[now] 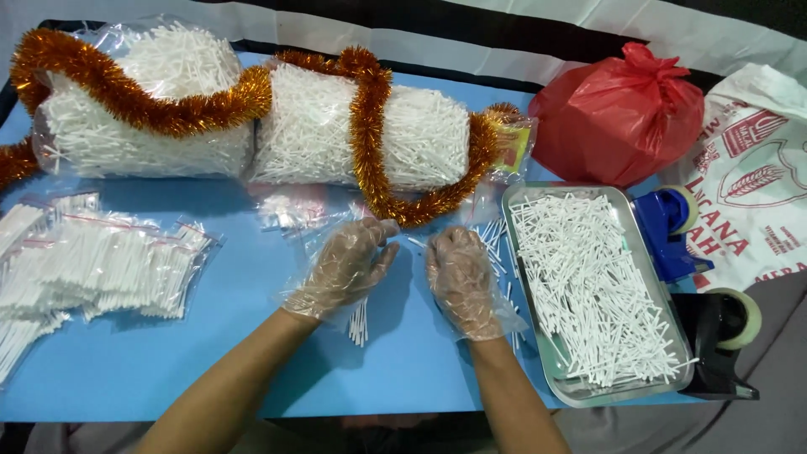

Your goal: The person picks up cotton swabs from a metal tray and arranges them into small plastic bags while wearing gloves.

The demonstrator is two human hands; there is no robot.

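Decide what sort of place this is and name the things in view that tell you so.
Probably a small hand-packing workstation, perhaps at home. A metal tray holds loose white sticks, filled zip bags lie on the blue table, and tape dispensers stand by. Both hands wear clear plastic gloves.

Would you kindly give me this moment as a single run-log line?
left hand: gloved, over small stick bundle | right hand: gloved, beside metal tray of white sticks | packed bags at left
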